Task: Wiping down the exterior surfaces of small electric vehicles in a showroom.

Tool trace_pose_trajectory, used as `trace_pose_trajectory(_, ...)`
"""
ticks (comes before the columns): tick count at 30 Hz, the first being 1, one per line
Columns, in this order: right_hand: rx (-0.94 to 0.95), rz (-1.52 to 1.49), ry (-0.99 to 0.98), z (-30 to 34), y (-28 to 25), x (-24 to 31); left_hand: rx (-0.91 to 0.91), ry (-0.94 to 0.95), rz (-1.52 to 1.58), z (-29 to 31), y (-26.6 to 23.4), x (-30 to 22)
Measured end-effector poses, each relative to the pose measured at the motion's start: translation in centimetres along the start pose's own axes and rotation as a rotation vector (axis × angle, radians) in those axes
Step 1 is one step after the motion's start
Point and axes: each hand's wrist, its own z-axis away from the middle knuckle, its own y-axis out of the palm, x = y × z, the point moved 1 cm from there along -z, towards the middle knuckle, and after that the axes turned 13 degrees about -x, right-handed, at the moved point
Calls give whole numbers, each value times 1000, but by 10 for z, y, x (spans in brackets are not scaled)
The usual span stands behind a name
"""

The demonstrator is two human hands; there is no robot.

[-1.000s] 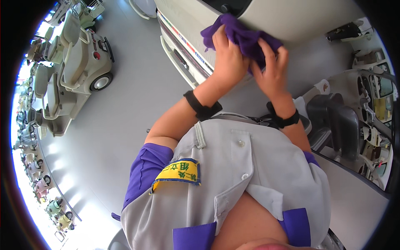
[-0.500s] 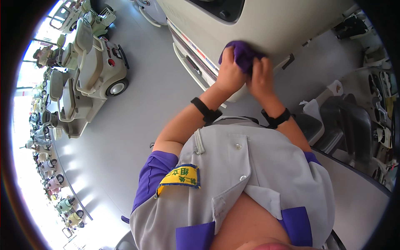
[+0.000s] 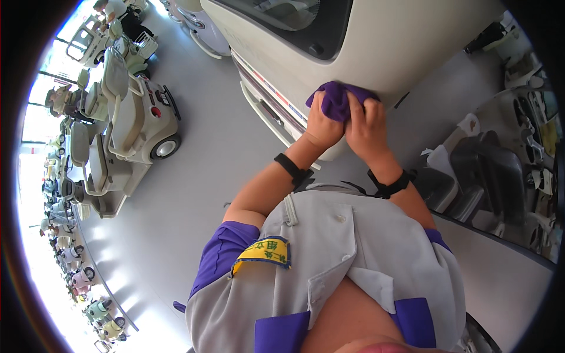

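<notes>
While left hand (image 3: 325, 126) and right hand (image 3: 367, 128), together, clamp purple cloth (image 3: 336, 106) on cream vehicle (image 3: 376, 65), window (image 3: 326, 36) edge sits 11 o'clock; grey floor (image 3: 203, 123) spreads 9 o'clock.

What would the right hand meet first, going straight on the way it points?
The right hand would first meet the crumpled purple cloth it touches, then probably the cream painted vehicle body; depth is unclear.

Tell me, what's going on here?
A person's left hand and right hand both hold a bunched purple cloth at the body of a cream vehicle, close below its dark-framed window. Off to the left, a beige open cart stands on the grey floor.
</notes>
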Motion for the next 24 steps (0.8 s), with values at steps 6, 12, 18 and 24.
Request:
trace_pose_trajectory(6,-179,-169,114,-75,-26,14,-130,21,30,-87,-37,-17)
trace_pose_trajectory(12,-16,-96,67,-77,-19,23,103,-98,-119,-103,-42,-16)
trace_pose_trajectory(18,112,-110,223,-16,27,37,322,-72,-322,-84,-53,6)
trace_pose_trajectory(24,350,-258,113,-10,32,37,745,-444,-291,-42,-64,45)
